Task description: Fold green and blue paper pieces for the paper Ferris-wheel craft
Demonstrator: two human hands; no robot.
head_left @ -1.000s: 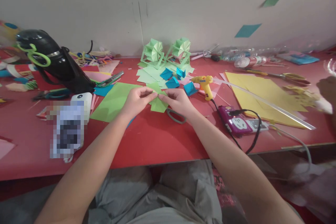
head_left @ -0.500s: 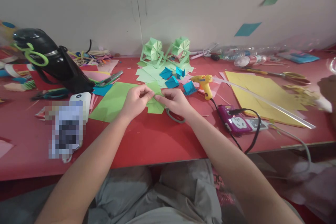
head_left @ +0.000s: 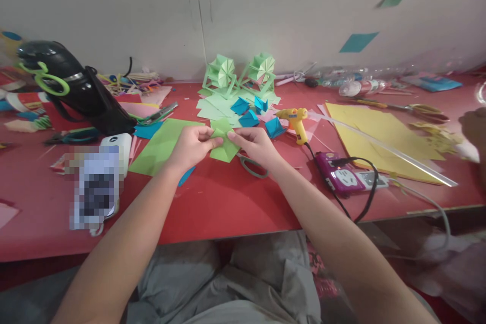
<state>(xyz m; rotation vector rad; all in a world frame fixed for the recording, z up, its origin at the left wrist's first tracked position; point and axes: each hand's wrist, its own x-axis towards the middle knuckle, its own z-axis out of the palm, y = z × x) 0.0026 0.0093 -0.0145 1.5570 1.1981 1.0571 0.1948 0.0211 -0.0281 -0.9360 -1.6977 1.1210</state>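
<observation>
A small folded green paper piece (head_left: 224,144) is held just above the red table (head_left: 228,202) between both hands. My left hand (head_left: 192,146) pinches its left edge with thumb and fingers closed. On its right edge, my right hand (head_left: 255,145) pinches the paper the same way. A larger green sheet (head_left: 161,144) lies flat under and left of my left hand. Grey-handled scissors (head_left: 252,167) lie on the table partly under my right hand.
Blue folded pieces (head_left: 248,119), pale green sheets and two green paper models (head_left: 239,73) lie behind the hands. A yellow glue gun (head_left: 296,121), a purple power strip (head_left: 341,177), yellow paper (head_left: 379,139) and a ruler sit to the right. A black bag (head_left: 72,88) is at left. Another person's hand (head_left: 473,129) shows at the right edge.
The green piece has been turned and refolded between my fingers, and both hands have shifted slightly left and toward the back of the table.
</observation>
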